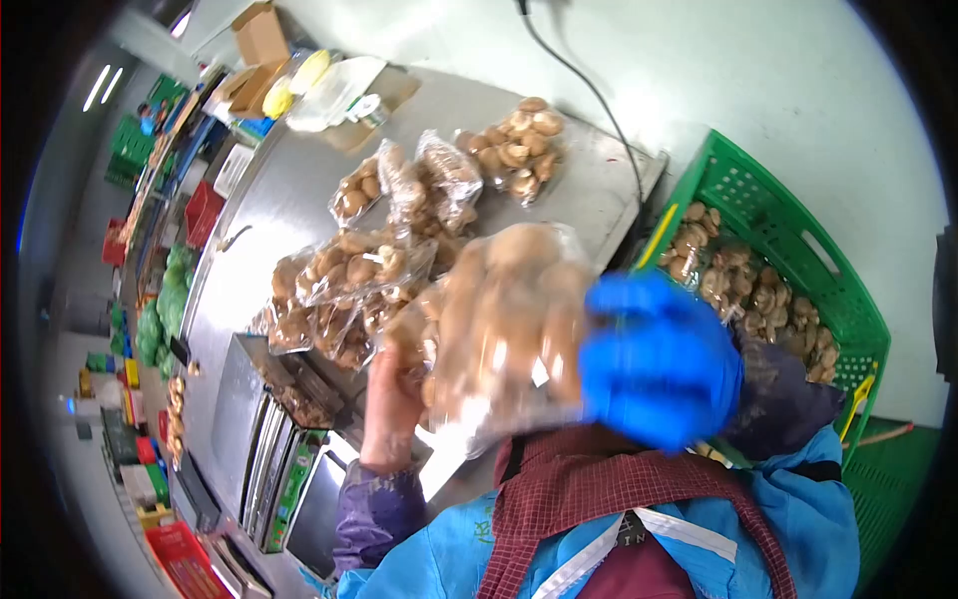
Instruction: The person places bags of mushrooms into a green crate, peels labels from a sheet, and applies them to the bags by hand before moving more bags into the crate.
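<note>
A clear plastic bag of brown mushrooms [504, 329] is held up close in front of my chest, its near side blurred. My left hand [389, 404], bare, grips the bag's left side, and part of the fingers is hidden behind it. On the bag's right edge is my right hand [659, 359], in a blue glove and smeared by motion, with its fingers curled against the plastic. Beyond the held bag, several more bagged mushrooms [349, 265] lie heaped on the steel table [244, 285]. Another bag [519, 145] rests farther back.
At the right stands a green crate [808, 215] containing several bags of mushrooms. A metal device with a flat top [238, 409] sits at the table's near left. A black cable [589, 85] hangs down the wall. Cardboard boxes [261, 45] are at the far end.
</note>
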{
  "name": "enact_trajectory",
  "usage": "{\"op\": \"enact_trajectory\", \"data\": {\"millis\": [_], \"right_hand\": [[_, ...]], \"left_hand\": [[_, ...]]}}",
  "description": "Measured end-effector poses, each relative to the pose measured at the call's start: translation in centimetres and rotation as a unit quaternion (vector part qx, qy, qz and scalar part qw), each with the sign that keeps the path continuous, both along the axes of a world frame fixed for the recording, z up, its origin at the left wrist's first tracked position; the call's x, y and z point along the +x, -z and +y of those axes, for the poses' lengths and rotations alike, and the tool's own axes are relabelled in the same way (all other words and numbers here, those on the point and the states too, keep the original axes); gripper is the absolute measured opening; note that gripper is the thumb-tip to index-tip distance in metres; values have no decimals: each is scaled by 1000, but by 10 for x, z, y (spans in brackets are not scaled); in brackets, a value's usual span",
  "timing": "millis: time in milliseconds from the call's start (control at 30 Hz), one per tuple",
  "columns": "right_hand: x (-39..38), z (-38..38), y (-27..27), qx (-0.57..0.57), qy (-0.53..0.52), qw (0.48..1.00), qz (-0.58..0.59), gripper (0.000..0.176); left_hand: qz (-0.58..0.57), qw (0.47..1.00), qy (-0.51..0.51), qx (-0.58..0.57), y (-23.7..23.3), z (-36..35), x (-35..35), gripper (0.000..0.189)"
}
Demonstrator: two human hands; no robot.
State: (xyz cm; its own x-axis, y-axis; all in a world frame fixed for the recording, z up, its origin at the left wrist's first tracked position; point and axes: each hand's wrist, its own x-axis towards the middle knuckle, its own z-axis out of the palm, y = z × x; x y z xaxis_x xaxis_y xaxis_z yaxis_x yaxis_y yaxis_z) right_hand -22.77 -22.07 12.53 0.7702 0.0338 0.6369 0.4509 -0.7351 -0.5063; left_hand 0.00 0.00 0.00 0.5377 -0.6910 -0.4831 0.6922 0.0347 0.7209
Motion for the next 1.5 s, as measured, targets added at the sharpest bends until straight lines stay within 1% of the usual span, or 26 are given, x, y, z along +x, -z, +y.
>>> {"op": "enact_trajectory", "data": {"millis": [33, 67, 100, 167, 233, 267, 300, 400, 467, 500, 567, 633, 700, 767, 833, 900, 967, 1033, 1067, 1167, 1233, 1300, 1333, 1400, 1433, 1500], "right_hand": [[-2, 11, -1, -107, -20, 990, -88, 25], [-5, 25, 2, -106, -6, 991, -86, 25], [-42, 20, 9, -145, 8, 988, -51, 33], [-63, 25, 18, -155, 42, 987, 6, 40], [-86, 22, 28, 187, 88, 977, 46, 61], [-99, 27, 43, 231, 220, 946, 59, 80], [-106, 31, 51, 399, 237, 881, 89, 89], [-136, 33, 56, 524, 211, 811, 151, 89], [-158, 37, 66, 617, 187, 764, 24, 79], [-172, 40, 66, 618, 193, 762, 20, 79], [-203, 50, 62, 553, 257, 792, -17, 68], [-235, 58, 55, 539, 255, 801, 52, 61], [-256, 75, 65, 503, 265, 822, 36, 59], [-241, 67, 37, 510, 248, 824, 18, 57], [-231, 72, 36, 625, 324, 710, 27, 57], [-239, 55, 44, 638, 350, 686, 7, 49], [-248, 32, 58, 717, 345, 603, -62, 38], [-256, 10, 67, 728, 339, 592, -69, 31], [-269, -1, 83, 733, 339, 584, -87, 30], [-296, -21, 110, 707, 378, 594, -64, 30], [-313, -28, 132, 675, 419, 606, -28, 29], [-333, -35, 179, 648, 452, 584, 188, 30], [-344, -37, 216, 661, 399, 589, 242, 35], [-325, -29, 239, 674, 388, 581, 238, 36], [-316, -21, 246, 689, 381, 572, 233, 38], [-300, -7, 260, 699, 353, 570, 248, 37]], "left_hand": [[86, 996, 32, 8, -15, -18, -7, 45], [5, 998, 56, 36, -40, -33, -21, 44], [125, 989, 84, -8, -20, -51, -44, 44], [111, 956, 168, -213, -63, -68, -91, 43], [61, 957, 216, -184, -68, -86, -114, 43], [21, 959, 237, -155, -68, -93, -125, 43], [-33, 958, 257, -124, -67, -102, -136, 43], [-192, 929, 309, -72, -69, -129, -169, 43], [-191, 907, 346, -147, -75, -149, -186, 38], [-153, 940, 303, -19, -97, -157, -208, 32], [-211, 915, 334, -87, -83, -175, -226, 28], [-259, 875, 400, -85, -64, -179, -236, 41], [-148, 895, 415, -67, -49, -179, -243, 39], [-157, 887, 430, -69, -36, -189, -254, 38], [-170, 872, 454, -72, -21, -202, -265, 35], [-264, 851, 428, -152, -32, -219, -268, 34], [-301, 877, 358, -107, -42, -240, -274, 37], [-407, 826, 379, -91, -50, -254, -267, 40], [-401, 824, 392, -86, -34, -266, -256, 41], [-186, 865, 465, 25, 10, -284, -223, 44], [-94, 836, 540, 11, 58, -290, -194, 33], [-153, 816, 553, 73, 68, -286, -194, 33], [-153, 818, 550, 75, 76, -286, -195, 33], [-180, 753, 602, 193, 96, -285, -197, 33], [-178, 755, 600, 196, 102, -284, -202, 33], [-433, 662, 550, 268, 105, -280, -209, 45]]}}
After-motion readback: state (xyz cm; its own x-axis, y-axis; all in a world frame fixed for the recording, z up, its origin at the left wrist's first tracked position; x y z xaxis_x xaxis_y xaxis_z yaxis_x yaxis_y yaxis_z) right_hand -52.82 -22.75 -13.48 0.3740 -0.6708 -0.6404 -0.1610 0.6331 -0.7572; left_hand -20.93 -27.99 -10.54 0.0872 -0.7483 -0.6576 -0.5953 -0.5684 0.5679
